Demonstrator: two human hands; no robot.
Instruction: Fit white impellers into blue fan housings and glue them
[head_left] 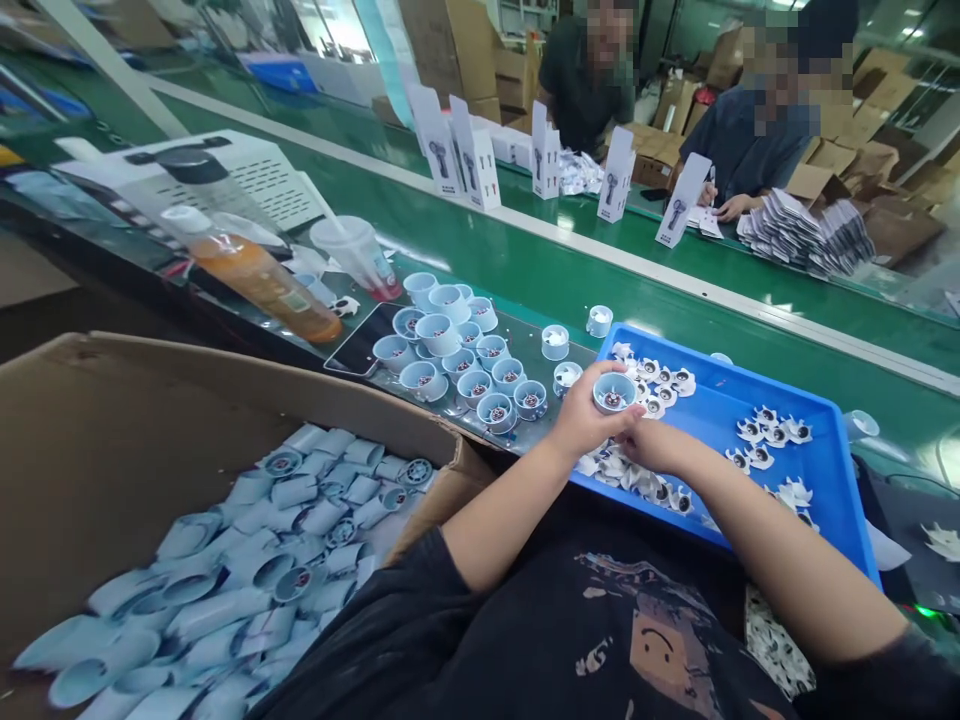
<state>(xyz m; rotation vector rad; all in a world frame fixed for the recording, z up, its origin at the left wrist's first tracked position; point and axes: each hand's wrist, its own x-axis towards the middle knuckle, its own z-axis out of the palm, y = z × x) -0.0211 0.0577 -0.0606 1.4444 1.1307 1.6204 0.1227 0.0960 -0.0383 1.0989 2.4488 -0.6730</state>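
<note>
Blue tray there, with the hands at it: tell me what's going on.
The left hand holds a pale blue cup above the near left part of the blue tray. The right hand is close below it, by the white finned parts; whether it grips one is hidden. More pale blue cups stand grouped left of the tray, and a cardboard box holds many pale blue parts.

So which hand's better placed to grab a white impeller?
Likely the right hand: it's over the blue tray, close to the white impellers, while the left hand holds a light-blue housing.
</note>
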